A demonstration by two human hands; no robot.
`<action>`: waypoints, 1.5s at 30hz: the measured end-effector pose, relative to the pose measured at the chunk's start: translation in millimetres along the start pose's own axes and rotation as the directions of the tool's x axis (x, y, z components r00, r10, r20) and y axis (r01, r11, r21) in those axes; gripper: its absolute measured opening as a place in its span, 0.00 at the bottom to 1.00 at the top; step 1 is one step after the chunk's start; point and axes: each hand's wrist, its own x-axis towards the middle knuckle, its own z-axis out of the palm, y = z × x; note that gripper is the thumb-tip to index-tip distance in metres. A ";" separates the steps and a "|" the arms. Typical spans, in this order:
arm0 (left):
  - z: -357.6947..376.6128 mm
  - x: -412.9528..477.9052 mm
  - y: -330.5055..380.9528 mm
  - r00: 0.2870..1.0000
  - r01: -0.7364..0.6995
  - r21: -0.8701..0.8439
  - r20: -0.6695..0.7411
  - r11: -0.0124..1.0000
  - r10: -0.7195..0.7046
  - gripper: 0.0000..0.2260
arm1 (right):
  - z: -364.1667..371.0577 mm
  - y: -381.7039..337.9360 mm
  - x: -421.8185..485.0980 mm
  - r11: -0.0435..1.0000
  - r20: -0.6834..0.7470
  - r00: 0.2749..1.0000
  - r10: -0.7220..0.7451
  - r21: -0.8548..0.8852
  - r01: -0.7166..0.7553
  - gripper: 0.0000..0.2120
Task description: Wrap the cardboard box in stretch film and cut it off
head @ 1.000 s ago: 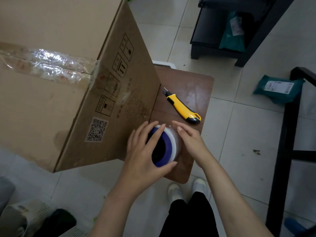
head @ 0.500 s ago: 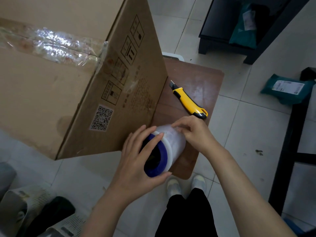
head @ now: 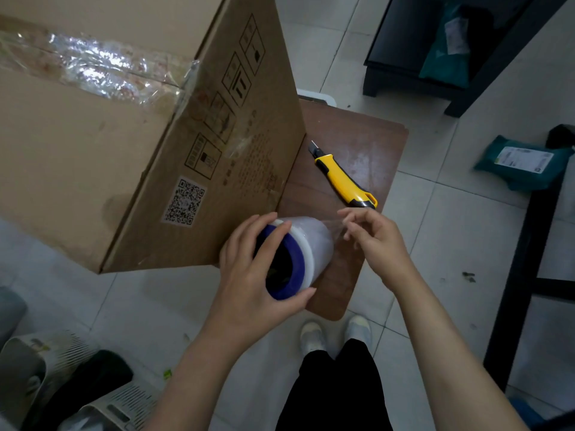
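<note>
Head view: the stretch film roll [head: 306, 256] hangs just off the near corner of the cardboard box [head: 130, 144], over the small brown table [head: 357, 144]. The left hand [head: 249, 275] clasps the roll's blue-cored end with fingers spread around the rim. The right hand [head: 373, 237] pinches the film's loose edge beside the roll. The film looks thin, clingy and stretchy, so it is probably best pulled by its full-width edge. The yellow utility knife [head: 345, 178] lies beyond the roll.

The big brown cardboard box [head: 133, 135] stands on a corner, tilted, with crinkled film on top. At its 5 o'clock lies the stretch film roll [head: 306, 250], white on a blue core, with the yellow cutter [head: 345, 178] at 3 o'clock.
</note>
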 end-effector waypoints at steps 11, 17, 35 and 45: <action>2.9 29.7 30.5 0.965 0.253 0.218 0.020 0.943 -0.263 0.39 | -10.0 0.6 -8.0 0.767 0.090 0.976 0.198 0.606 -0.211 0.16; -6.8 41.1 15.2 0.911 0.141 0.369 0.315 0.919 -0.267 0.55 | -10.8 -10.1 2.1 0.977 0.076 0.993 0.087 0.187 -0.100 0.14; -18.7 20.8 38.4 0.644 0.435 0.614 0.299 0.659 -0.704 0.54 | 50.5 -34.1 52.7 0.974 -0.121 0.993 0.003 0.225 0.024 0.15; -39.0 13.9 37.8 0.582 0.419 0.613 0.385 0.670 -0.716 0.51 | 68.6 -31.6 65.3 0.873 -0.178 0.978 0.111 0.488 -0.011 0.13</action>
